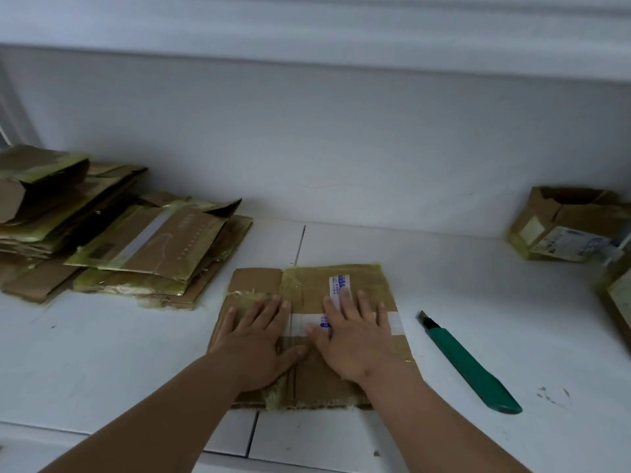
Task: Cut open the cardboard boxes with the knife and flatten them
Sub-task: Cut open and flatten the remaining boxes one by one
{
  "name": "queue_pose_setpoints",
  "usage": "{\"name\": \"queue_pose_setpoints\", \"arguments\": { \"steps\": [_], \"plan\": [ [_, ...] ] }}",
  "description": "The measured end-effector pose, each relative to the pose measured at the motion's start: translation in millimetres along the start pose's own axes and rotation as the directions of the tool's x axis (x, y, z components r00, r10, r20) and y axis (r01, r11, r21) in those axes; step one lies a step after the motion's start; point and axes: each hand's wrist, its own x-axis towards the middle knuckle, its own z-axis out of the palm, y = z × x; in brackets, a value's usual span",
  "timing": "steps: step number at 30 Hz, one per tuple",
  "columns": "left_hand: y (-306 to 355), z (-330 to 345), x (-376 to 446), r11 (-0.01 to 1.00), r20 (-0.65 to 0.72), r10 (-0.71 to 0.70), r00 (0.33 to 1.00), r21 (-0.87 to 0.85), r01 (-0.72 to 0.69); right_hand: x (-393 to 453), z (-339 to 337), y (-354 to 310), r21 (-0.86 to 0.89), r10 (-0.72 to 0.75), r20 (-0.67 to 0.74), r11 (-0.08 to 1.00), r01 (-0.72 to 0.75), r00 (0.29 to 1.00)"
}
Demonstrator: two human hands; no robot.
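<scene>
A flattened brown cardboard box (307, 285) with tape strips and a white label lies flat on the white counter in front of me. My left hand (257, 339) presses down on its left half with straight, spread fingers. My right hand (355, 336) presses on its right half the same way, fingers over the label and tape. A green utility knife (467, 363) lies on the counter to the right of the box, blade end pointing away from me. Neither hand touches it.
A pile of flattened boxes (129, 244) is stacked at the back left. An opened, still upright box (566, 223) stands at the back right, and part of another box (616, 295) shows at the right edge. A white wall (307, 131) backs the counter (102, 363).
</scene>
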Motion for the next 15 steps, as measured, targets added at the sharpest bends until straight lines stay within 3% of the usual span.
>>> {"name": "queue_pose_setpoints", "arguments": {
  "steps": [8,15],
  "plan": [
    [4,-6,-2,1.000,0.049,-0.012,0.999,0.024,0.011,-27,19,-2,-0.060,-0.061,-0.057,0.997,0.057,0.997],
    [14,13,-28,1.000,-0.013,0.000,1.000,0.018,0.000,-29,19,-4,-0.069,-0.036,-0.046,0.997,0.033,0.998]
  ]
}}
